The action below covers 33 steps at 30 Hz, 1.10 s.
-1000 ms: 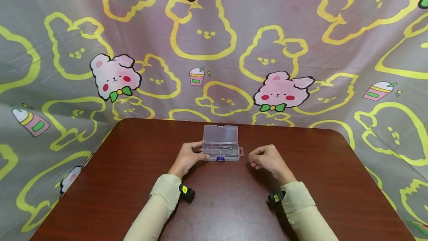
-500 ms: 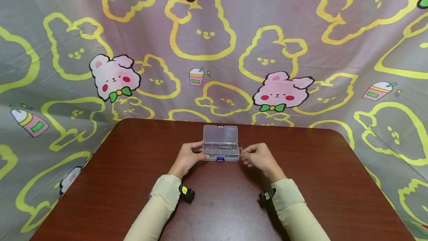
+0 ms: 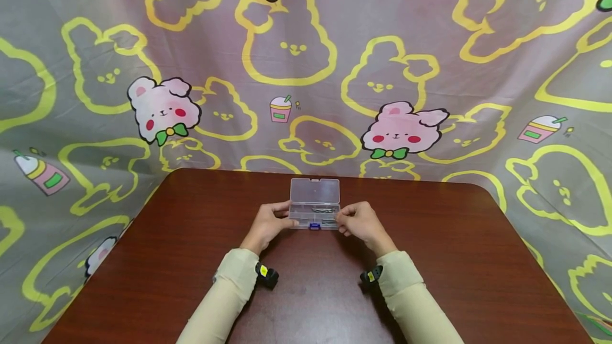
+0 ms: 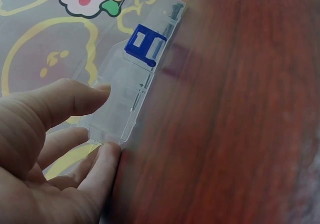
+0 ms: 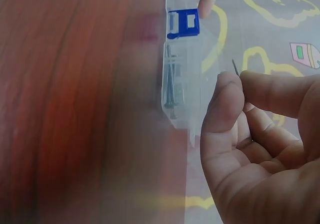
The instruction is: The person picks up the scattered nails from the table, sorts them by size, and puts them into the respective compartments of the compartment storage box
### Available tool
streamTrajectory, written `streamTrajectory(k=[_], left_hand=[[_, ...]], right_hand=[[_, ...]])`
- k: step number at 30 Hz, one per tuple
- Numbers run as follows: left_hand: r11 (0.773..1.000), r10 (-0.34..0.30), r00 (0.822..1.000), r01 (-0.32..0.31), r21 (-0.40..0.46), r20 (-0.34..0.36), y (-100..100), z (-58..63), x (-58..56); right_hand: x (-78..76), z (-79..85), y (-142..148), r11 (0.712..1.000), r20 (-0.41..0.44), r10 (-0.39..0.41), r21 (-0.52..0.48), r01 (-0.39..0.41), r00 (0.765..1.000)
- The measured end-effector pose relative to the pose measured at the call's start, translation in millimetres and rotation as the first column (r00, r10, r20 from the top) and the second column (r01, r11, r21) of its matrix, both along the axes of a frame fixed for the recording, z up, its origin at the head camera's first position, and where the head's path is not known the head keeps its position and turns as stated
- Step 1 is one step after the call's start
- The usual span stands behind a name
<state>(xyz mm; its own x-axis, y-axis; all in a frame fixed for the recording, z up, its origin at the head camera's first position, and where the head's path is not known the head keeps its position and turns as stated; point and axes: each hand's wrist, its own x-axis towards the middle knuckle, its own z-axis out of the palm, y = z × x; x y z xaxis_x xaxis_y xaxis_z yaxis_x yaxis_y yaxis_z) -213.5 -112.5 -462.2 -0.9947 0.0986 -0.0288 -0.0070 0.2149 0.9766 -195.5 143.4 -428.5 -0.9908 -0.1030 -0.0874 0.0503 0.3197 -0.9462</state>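
A clear plastic compartment box [image 3: 302, 222] stands on the table with its lid [image 3: 315, 191] raised at the back. Its front carries a blue latch [image 4: 145, 44]. Several dark nails [image 5: 170, 81] lie in its compartments. My left hand [image 3: 269, 224] grips the box's left end, thumb at the front and fingers at the side and below. Between thumb and forefinger, my right hand [image 3: 359, 223] pinches a thin nail [image 5: 235, 66] just over the box's right end. Only the nail's pointed tip shows; the fingers hide the rest.
The box rests toward the far side of a dark red-brown wooden table [image 3: 191, 259]. Behind the table hangs a grey curtain [image 3: 220, 57] with a yellow and pink rabbit print. A black strap device [image 3: 266, 275] sits on each wrist.
My right hand has moved left with the nail, from beside the box to over its right end. The left hand and the box have stayed nearly still.
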Motion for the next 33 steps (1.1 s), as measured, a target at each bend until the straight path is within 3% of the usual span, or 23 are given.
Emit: streamTrajectory(k=[33], left_hand=[[1.000, 0.000, 1.000, 0.000, 0.022, -0.003, 1, 2.4, 0.5]], right_hand=[[-13.9, 9.2, -37, 0.984, -0.024, 0.044, 0.174, -0.040, 0.999]])
